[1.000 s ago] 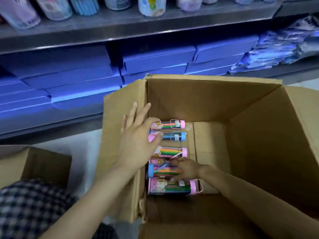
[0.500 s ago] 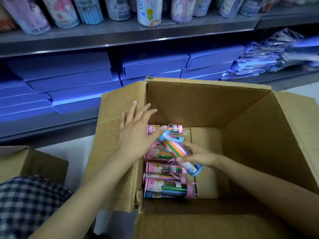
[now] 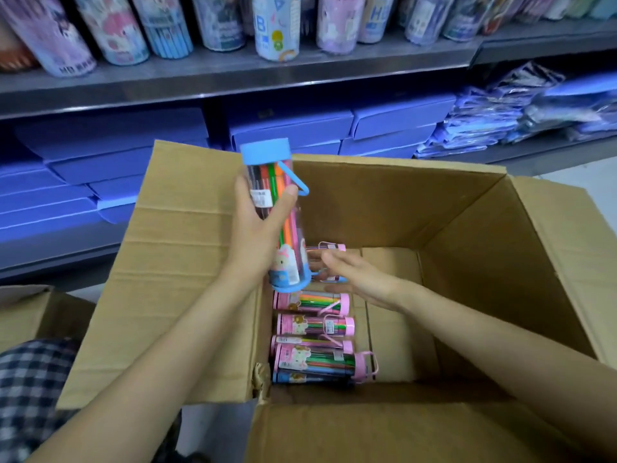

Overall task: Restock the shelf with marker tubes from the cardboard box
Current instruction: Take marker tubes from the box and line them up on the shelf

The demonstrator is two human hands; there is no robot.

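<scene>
Marker tube with blue cap is held near upright above the left side of the cardboard box, its base just over the rows of tubes remaining inside. Left hand is clamped around the tube's middle, thumb on the near face, fingers wrapped behind. Right hand is empty, fingers loosely spread, low inside the box beside the tube's base and just above the stacked pink-capped tubes.

Step in hand, as judged: carrying the lifted tube up to the shelf. Good practice would be to keep the grip at mid-body, keep the tube vertical, and mind the blue carry loop projecting to the right, which could snag.

Clearances: the left box flap stands close under the left forearm; the rear wall rises just behind the tube. Upper shelf already carries a dense row of printed cylinders; no open slot is discernible there. Lower shelf level holds blue flat boxes. Right half of the box floor is bare cardboard, offering room for the right hand.
</scene>
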